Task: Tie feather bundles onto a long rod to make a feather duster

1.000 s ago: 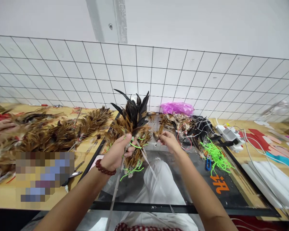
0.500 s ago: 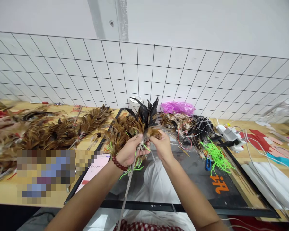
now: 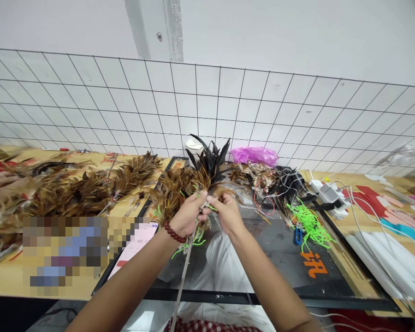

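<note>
A bundle of black and brown feathers [image 3: 212, 163] stands tips up in front of me. My left hand [image 3: 188, 216], with a red bead bracelet [image 3: 174, 232] at the wrist, is closed around its base. My right hand [image 3: 227, 213] is closed too, its thumb pressed at the base beside the left fingertips and brown feathers at its fingers. A bit of bright green cord [image 3: 211, 208] shows between the hands. From the left hand a long pale strip [image 3: 184, 275] hangs down past the board's edge. What lies inside the fingers is partly hidden.
Below my hands is a dark glossy board [image 3: 276, 272]. Brown feather heaps [image 3: 90, 189] lie left, near a co-worker's hand [image 3: 2, 180] and a phone [image 3: 138, 242]. Rightward are green cords [image 3: 311, 226], blue snips [image 3: 298, 234], a power strip [image 3: 332, 198] and a pink bag [image 3: 254, 156].
My right hand has moved slightly left and down, and its thumb now meets the left fingertips at the feather base. The black feathers have shifted a little. The left hand keeps its hold.
</note>
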`<state>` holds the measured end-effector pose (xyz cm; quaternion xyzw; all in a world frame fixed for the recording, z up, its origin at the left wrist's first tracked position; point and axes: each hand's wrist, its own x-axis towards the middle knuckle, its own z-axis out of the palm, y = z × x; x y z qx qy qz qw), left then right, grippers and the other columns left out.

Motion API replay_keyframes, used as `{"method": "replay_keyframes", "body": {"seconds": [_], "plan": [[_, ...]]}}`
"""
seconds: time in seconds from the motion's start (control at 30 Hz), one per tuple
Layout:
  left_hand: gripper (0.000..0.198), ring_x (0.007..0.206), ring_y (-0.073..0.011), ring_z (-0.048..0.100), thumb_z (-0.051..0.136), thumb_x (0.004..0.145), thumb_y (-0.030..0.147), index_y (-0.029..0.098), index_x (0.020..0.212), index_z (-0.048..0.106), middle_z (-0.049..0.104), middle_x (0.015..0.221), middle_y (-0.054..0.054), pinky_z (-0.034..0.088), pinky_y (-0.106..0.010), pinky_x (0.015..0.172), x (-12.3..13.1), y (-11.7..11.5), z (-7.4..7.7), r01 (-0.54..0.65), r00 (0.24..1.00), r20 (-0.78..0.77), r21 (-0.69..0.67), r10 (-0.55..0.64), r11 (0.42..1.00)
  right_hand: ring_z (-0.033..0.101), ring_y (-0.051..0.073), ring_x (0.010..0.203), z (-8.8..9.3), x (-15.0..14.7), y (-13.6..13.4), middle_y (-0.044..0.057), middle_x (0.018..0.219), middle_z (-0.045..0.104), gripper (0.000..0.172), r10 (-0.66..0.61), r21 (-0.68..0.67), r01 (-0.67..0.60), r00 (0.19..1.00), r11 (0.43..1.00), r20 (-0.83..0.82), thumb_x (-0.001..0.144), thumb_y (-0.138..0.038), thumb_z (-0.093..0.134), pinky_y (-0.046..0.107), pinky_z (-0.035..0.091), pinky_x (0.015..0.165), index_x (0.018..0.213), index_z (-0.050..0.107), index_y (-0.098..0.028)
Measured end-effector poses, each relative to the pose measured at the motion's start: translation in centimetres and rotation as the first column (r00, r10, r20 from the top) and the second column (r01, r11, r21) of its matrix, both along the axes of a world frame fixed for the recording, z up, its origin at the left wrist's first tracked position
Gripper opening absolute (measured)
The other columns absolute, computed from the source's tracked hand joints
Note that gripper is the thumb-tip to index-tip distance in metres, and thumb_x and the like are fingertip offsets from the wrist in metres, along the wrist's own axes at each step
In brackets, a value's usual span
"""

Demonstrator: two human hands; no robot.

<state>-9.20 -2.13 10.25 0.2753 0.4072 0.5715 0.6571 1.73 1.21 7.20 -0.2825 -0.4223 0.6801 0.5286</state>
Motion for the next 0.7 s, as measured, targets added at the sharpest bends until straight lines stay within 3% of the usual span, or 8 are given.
{"method": "replay_keyframes", "body": {"seconds": [0.1,0.23,0.37,0.53,0.57,0.63,0.7], "plan": [[0.035,0.047,-0.0017,0.042,0.071,0.073,0.038,0.014,0.082,0.047,0.049,0.073,0.001,0.022,-0.009,0.035,-0.1,-0.2,-0.1,0.078,0.997,0.016,-0.007,-0.077,0.997,0.054,0.008,0.058,0.0,-0.1,0.4,-0.003,0.068,0.060,0.026,-0.041,0.039,0.043,0.998,0.998,-0.045,0.064,-0.029,0.077,0.023,0.044,0.060,0.078,0.059,-0.017],[0.037,0.048,-0.0026,0.044,0.070,0.074,0.041,0.015,0.087,0.049,0.050,0.073,0.001,0.022,-0.010,0.035,-0.2,-0.4,-0.1,0.121,0.992,0.027,0.014,-0.121,0.993,0.051,0.007,0.050,0.2,0.1,0.5,-0.006,0.065,0.058,0.032,-0.078,-0.033,0.076,0.995,0.997,-0.054,0.059,-0.029,0.080,0.022,0.042,0.052,0.077,0.056,-0.018],[0.043,0.046,-0.0014,0.040,0.074,0.069,0.045,0.015,0.086,0.049,0.047,0.070,0.003,0.018,-0.009,0.035,0.2,-0.4,0.1,0.117,0.993,-0.027,0.022,-0.116,0.993,0.052,0.009,0.055,0.0,-0.2,0.6,-0.004,0.068,0.060,0.029,-0.149,0.017,0.149,0.988,0.989,-0.038,0.063,-0.033,0.077,0.023,0.043,0.056,0.078,0.058,-0.018],[0.046,0.042,0.0005,0.032,0.083,0.058,0.034,0.015,0.077,0.045,0.038,0.059,0.008,0.015,-0.010,0.035,0.2,-0.2,-0.1,0.139,0.976,-0.173,0.018,-0.134,0.990,0.053,0.009,0.069,-0.4,-0.3,0.4,-0.003,0.074,0.060,0.028,-0.223,0.056,0.224,0.975,0.973,-0.015,0.062,-0.032,0.078,0.022,0.043,0.068,0.076,0.059,-0.017],[0.045,0.042,0.0004,0.031,0.082,0.059,0.034,0.015,0.076,0.045,0.037,0.059,0.008,0.015,-0.011,0.035,-0.1,-0.1,-0.1,0.149,0.973,-0.183,0.023,-0.142,0.989,0.052,0.008,0.069,-0.5,-0.1,0.2,-0.003,0.075,0.060,0.029,-0.184,0.030,0.184,0.983,0.982,-0.013,0.064,-0.035,0.077,0.022,0.042,0.067,0.078,0.059,-0.017],[0.043,0.042,0.0004,0.030,0.080,0.063,0.036,0.015,0.075,0.045,0.038,0.058,0.008,0.014,-0.011,0.036,-0.7,0.0,0.1,0.163,0.966,-0.207,0.039,-0.151,0.986,0.050,0.008,0.062,-0.5,0.8,-0.2,-0.003,0.072,0.057,0.033,0.036,-0.077,-0.036,0.999,0.996,0.009,0.067,-0.044,0.074,0.020,0.039,0.058,0.083,0.058,-0.019],[0.042,0.042,0.0002,0.029,0.078,0.064,0.038,0.016,0.076,0.045,0.039,0.058,0.008,0.013,-0.012,0.036,-1.5,0.1,0.3,0.163,0.957,-0.251,0.049,-0.146,0.985,0.039,0.006,0.049,-0.4,2.0,-0.5,-0.005,0.061,0.049,0.038,0.324,-0.196,-0.307,0.944,0.931,0.060,0.068,-0.050,0.072,0.018,0.028,0.046,0.085,0.059,-0.019]]}}
